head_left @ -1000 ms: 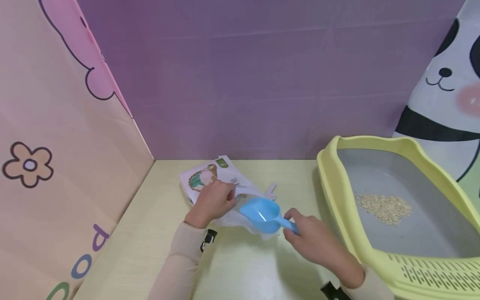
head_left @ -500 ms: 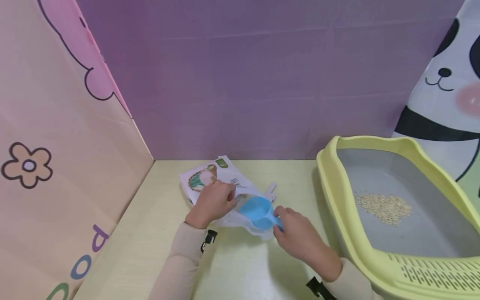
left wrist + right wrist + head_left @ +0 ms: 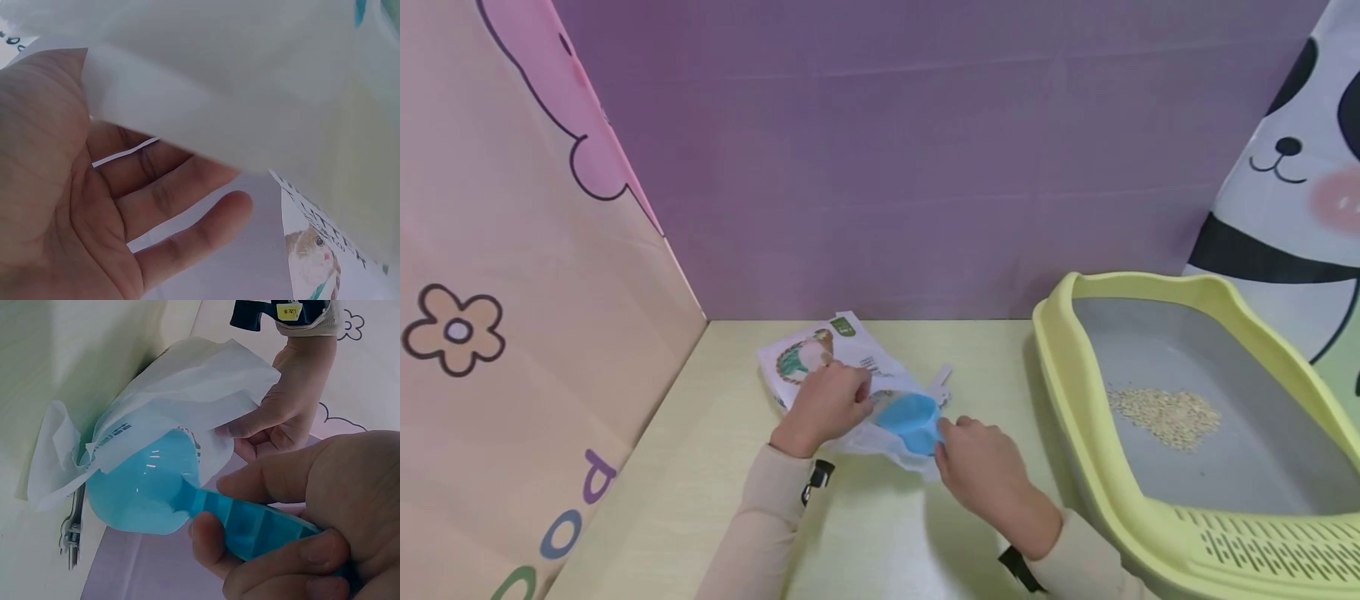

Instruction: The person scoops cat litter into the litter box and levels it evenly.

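Note:
A white cat litter bag (image 3: 880, 354), printed with a cat, lies on its side with its mouth facing front right. My left hand (image 3: 827, 404) holds the upper edge of that mouth; in the left wrist view its fingers (image 3: 187, 187) are curved beneath the white bag sheet. My right hand (image 3: 988, 467) grips the handle of a blue scoop (image 3: 917, 417), fingers wrapped round it. The bowl of the scoop sits inside the bag's mouth. From the right wrist view, the scoop (image 3: 144, 487) is partly covered by the bag's edge, and its visible bowl holds no litter.
A yellow litter box (image 3: 1075, 400) with a grey floor stands on the right. Beige pellets (image 3: 1168, 417) lie heaped in it. A small pale strip (image 3: 942, 383) lies beside the bag on the light wooden table (image 3: 700, 467). A purple wall (image 3: 880, 167) rises behind.
My right hand has moved left, pushing the scoop further into the bag's mouth and turning its bowl. The left hand stays in place on the bag's edge.

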`<state>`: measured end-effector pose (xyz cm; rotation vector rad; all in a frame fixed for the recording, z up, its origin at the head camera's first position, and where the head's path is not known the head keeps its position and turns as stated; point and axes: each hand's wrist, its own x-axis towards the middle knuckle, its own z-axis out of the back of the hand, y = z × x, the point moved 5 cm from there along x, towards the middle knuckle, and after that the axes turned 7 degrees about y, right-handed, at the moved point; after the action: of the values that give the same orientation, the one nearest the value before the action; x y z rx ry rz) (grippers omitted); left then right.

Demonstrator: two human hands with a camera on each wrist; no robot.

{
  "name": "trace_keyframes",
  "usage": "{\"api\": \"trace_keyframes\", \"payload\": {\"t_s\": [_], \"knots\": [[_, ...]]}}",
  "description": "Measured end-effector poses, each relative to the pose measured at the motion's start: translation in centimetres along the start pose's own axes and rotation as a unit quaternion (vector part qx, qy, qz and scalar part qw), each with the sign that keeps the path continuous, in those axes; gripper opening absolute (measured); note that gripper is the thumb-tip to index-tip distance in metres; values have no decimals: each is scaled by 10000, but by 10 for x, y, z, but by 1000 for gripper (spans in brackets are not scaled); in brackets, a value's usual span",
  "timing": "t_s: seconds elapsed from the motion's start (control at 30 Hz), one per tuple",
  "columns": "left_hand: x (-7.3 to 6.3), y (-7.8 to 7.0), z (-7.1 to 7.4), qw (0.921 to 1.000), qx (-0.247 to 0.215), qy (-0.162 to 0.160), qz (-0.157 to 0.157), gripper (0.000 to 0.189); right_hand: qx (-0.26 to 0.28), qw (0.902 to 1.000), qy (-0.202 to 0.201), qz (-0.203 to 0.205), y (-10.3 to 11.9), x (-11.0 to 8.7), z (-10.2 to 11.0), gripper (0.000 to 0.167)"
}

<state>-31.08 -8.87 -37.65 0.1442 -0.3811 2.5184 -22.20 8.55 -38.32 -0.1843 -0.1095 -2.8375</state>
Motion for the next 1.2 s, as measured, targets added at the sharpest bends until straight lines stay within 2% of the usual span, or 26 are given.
{"api": "trace_keyframes", "payload": {"t_s": [0.17, 0.53, 0.77, 1.2], "knots": [[0, -1, -1, 10000, 1, 47, 2, 19, -128, 9998, 115, -136, 1, 4, -1, 18], [0, -2, 0, 10000, -35, 42, 1, 21, 4, 9992, 258, -318, 4, 15, -4, 23], [1, -1, -2, 10000, -28, -20, -28, 22, 26, 9972, 615, -436, 8, 28, -5, 25], [1, 1, -3, 10000, 57, 23, -7, 20, 27, 9969, 618, -495, 12, 52, -13, 26]]}}
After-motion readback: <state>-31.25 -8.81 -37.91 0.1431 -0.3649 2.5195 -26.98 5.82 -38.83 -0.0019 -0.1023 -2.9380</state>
